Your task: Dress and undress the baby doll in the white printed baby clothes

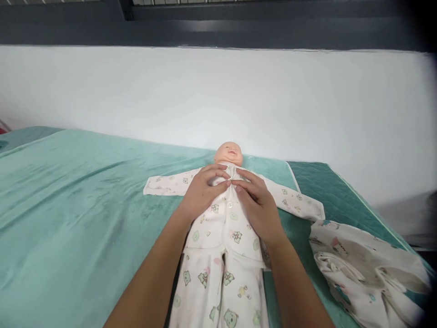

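Observation:
A baby doll (228, 154) lies on its back, its head toward the wall. It wears a white baby shirt (208, 228) printed with green bears, sleeves spread to both sides, and matching trousers (201, 291). My left hand (203, 189) rests on the chest, thumb and fingers pinching the shirt's front edge. From the other side, my right hand (257, 198) grips the opposite edge, its fingertips meeting the left thumb at the placket. What lies between the fingertips is too small to make out. Just below them, a round button (230, 204) shows on the shirt front.
A crumpled white printed cloth (368, 269) lies at the right, touching the end of the shirt's sleeve. Beneath everything spreads a light green blanket (85, 205), with a darker quilted pad (316, 182) at the right. A white wall (218, 95) and dark metal beam (239, 32) stand behind.

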The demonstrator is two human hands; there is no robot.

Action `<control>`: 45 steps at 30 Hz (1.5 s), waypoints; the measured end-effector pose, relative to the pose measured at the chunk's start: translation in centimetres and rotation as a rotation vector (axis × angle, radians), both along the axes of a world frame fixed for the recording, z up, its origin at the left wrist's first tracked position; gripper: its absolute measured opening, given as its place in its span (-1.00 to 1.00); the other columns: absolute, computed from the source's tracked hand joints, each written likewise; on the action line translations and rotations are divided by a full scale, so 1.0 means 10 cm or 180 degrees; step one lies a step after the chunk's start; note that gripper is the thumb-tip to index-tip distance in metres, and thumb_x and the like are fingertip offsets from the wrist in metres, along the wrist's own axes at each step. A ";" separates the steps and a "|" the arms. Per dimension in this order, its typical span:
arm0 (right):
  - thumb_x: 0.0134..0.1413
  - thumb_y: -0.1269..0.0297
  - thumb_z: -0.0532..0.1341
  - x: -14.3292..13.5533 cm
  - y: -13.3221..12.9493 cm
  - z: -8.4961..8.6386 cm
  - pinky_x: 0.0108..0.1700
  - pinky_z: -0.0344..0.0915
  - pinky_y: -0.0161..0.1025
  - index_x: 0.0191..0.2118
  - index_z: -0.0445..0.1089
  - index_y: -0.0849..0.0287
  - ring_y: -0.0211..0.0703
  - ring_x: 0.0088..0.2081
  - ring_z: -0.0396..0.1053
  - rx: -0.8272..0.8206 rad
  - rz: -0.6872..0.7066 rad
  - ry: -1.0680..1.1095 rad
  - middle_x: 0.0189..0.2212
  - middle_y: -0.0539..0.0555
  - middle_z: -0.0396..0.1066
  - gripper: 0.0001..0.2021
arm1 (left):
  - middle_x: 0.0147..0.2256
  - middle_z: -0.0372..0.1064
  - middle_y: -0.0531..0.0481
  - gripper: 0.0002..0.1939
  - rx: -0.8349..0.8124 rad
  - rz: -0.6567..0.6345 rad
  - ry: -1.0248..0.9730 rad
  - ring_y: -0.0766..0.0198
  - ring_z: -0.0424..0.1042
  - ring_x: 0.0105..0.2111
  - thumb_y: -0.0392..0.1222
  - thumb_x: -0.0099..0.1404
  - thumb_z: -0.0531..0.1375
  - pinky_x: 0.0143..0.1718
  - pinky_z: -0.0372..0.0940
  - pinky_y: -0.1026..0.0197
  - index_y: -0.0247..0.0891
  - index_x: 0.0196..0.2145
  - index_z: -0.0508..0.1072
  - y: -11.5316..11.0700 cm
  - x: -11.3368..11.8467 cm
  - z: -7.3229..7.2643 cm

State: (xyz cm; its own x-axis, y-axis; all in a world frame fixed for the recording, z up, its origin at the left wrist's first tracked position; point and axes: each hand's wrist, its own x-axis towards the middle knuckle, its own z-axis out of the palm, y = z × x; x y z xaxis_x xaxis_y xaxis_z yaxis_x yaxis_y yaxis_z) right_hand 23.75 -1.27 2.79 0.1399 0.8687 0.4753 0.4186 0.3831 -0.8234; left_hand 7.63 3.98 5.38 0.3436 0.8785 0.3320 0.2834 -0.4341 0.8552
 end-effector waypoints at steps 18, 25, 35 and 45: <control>0.21 0.24 0.20 0.10 -0.06 0.06 0.22 0.11 -0.02 -0.40 0.46 0.05 0.00 0.19 0.25 -0.0134 0.0207 0.0614 0.12 0.01 0.35 -0.83 | 0.19 0.28 0.03 -0.87 0.0138 -0.0439 0.0103 0.10 0.21 0.24 -0.13 0.33 0.18 0.25 0.13 -0.02 -0.09 -0.21 0.53 -0.04 -0.13 0.07; 0.12 0.20 0.31 0.22 -0.10 0.11 0.31 0.01 0.03 -0.30 0.48 0.00 0.03 0.32 0.06 -0.0424 0.0970 0.0176 0.27 -0.02 0.20 -0.95 | 0.33 0.05 0.09 -0.84 -0.0272 -0.1133 0.0637 -0.02 -0.04 0.36 0.00 0.25 0.26 0.13 0.27 0.05 -0.10 -0.30 0.55 -0.07 -0.32 0.18; 0.10 0.20 0.32 0.18 -0.09 0.08 0.35 -0.06 0.04 -0.32 0.44 0.00 0.00 0.35 0.02 -0.0503 0.0936 0.0112 0.29 -0.03 0.16 -0.93 | 0.37 -0.05 0.14 -0.79 -0.0263 -0.1290 0.0566 -0.04 -0.10 0.38 -0.02 0.21 0.31 0.20 0.25 0.00 -0.05 -0.20 0.55 -0.05 -0.32 0.15; 0.09 0.22 0.32 0.13 -0.12 0.10 0.33 -0.03 0.05 -0.30 0.41 0.00 -0.03 0.34 0.04 -0.0392 0.0788 0.0069 0.27 -0.03 0.19 -0.92 | 0.34 0.04 0.12 -0.85 -0.0221 -0.1211 0.0479 -0.04 -0.03 0.37 -0.04 0.20 0.32 0.25 0.17 -0.08 -0.04 -0.25 0.58 -0.06 -0.31 0.14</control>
